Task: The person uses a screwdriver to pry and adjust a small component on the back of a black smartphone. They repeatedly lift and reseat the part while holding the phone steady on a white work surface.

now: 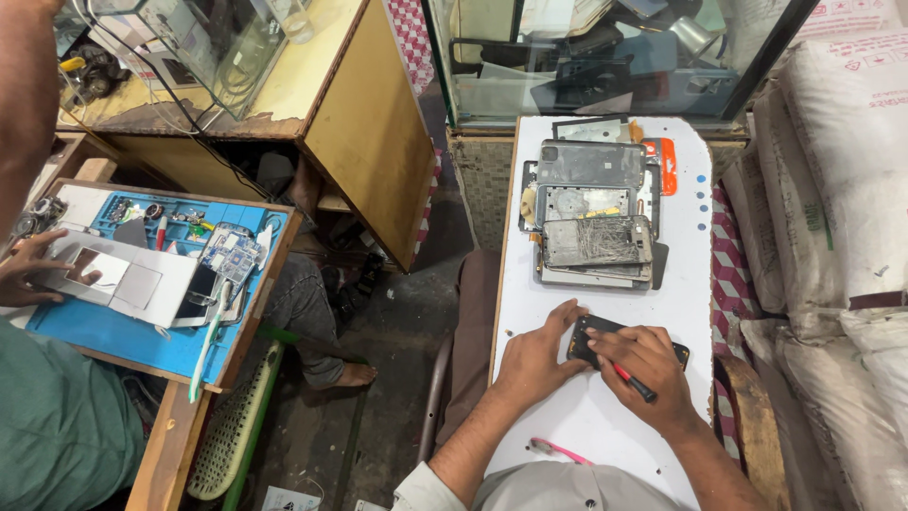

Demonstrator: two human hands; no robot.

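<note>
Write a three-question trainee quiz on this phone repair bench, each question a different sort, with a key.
1. True or false: the right hand grips a red-handled screwdriver over the small black phone.
2. Multiple choice: the stack of opened grey phone bodies lies on the white narrow table
A) beyond the hands
B) under the left hand
C) on the floor
3. Fill in: the co-worker's hand rests on a white flat device on a ____ work mat.

Key: 1 true; 2 A; 3 blue
</note>
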